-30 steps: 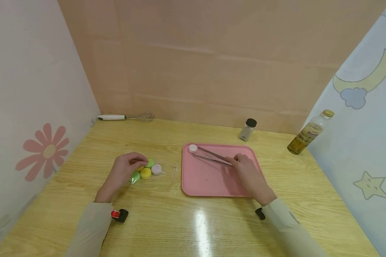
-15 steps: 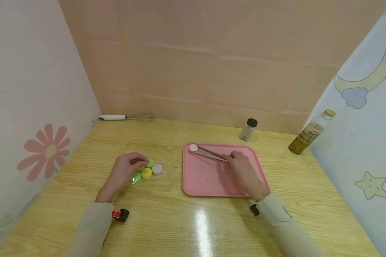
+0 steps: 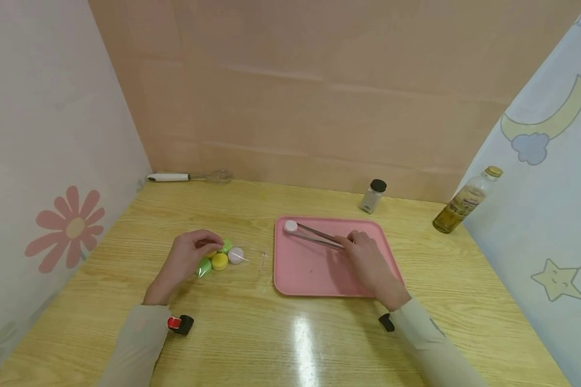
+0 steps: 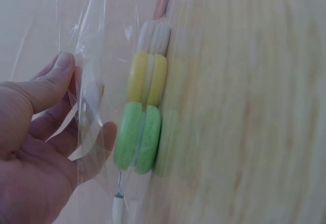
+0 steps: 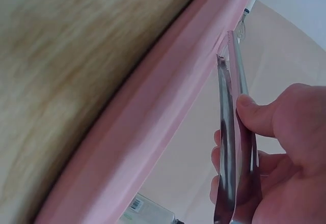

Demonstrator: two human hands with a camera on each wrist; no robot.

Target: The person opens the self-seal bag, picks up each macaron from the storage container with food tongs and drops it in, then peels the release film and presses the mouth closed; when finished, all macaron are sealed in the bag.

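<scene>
My left hand [image 3: 189,257] pinches the clear plastic bag [image 4: 94,81] between thumb and fingers. Green, yellow and pale lilac macarons [image 3: 220,262] lie in the bag on the table; the left wrist view shows a green macaron [image 4: 137,137] nearest the hand. Over the pink tray [image 3: 310,279], my right hand [image 3: 368,263] holds metal tongs [image 3: 319,240] with fingers and thumb round the arms. The tongs' tips are at a pale pink macaron [image 3: 291,226] in the tray's far left corner. In the right wrist view, the tray's edge hides most of that macaron.
A whisk [image 3: 189,177] lies along the back wall at left. Behind the tray stands a small black-lidded jar [image 3: 373,196], and a bottle of amber liquid [image 3: 465,200] is at the right wall. The bag's free end reaches near the tray's left rim.
The tongs' arms have drawn closer together, their tips moving in to the pale pink macaron. My right hand has shifted slightly left. The left hand stays where it was.
</scene>
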